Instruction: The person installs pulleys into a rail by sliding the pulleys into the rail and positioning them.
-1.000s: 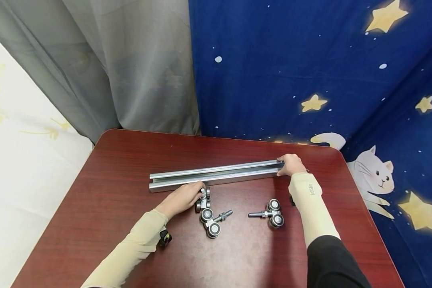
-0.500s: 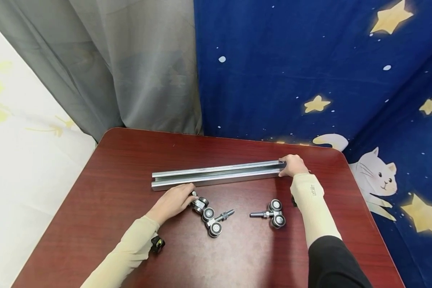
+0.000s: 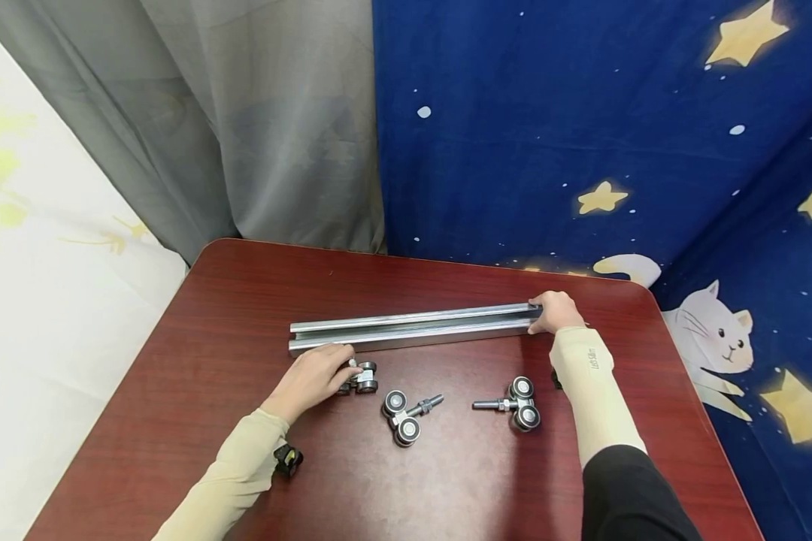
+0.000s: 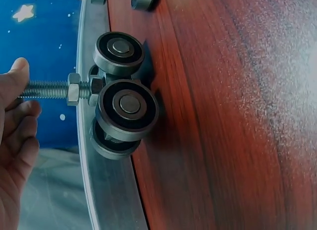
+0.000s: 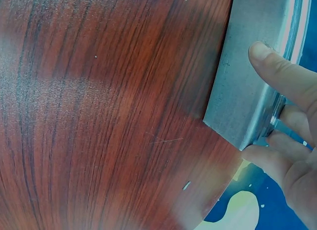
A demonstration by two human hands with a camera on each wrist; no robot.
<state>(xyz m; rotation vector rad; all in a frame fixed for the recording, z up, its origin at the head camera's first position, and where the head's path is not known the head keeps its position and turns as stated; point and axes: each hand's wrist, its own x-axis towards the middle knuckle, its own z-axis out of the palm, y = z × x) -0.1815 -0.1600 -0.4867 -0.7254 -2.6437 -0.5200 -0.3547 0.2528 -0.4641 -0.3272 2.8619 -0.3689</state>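
– Silvery metal roller trolley (image 4: 129, 106), go. Where is it?
– In the left hand (image 3: 311, 382), near side of the metal rail (image 3: 413, 332), close to the rail's left end. Touching the rail or not, can't tell.
– Fingers?
– Gripping. Thumb and fingers pinch the free end of the threaded bolt (image 4: 49, 90). Nuts on the bolt, then the wheels, silvery rims with black faces. Left wrist view has the bolt running sideways out to the wheels.
– Right hand (image 3: 556, 312)?
– Also gripping, on the rail's right end. Thumb on the near wall, other fingers round the far side and end.
– Rail itself?
– Lying lengthwise across the table (image 3: 460, 481), long slot showing, right end slightly farther from the person.
– Other trolleys?
– Two, both on the table nearer the person than the rail. Second trolley (image 3: 399, 418) right of the held one, bolt slanting right and away. Third trolley (image 3: 517, 403) farther right, bolt pointing left.
– Surroundings?
– Reddish-brown wood-grain table. Behind it, grey curtain (image 3: 291, 135) on the left, blue curtain (image 3: 501, 150) with yellow stars on the right, white cat (image 3: 713, 334) printed low. White cloth (image 3: 54, 300) far left. Beige sleeves (image 3: 246, 451) on both forearms.
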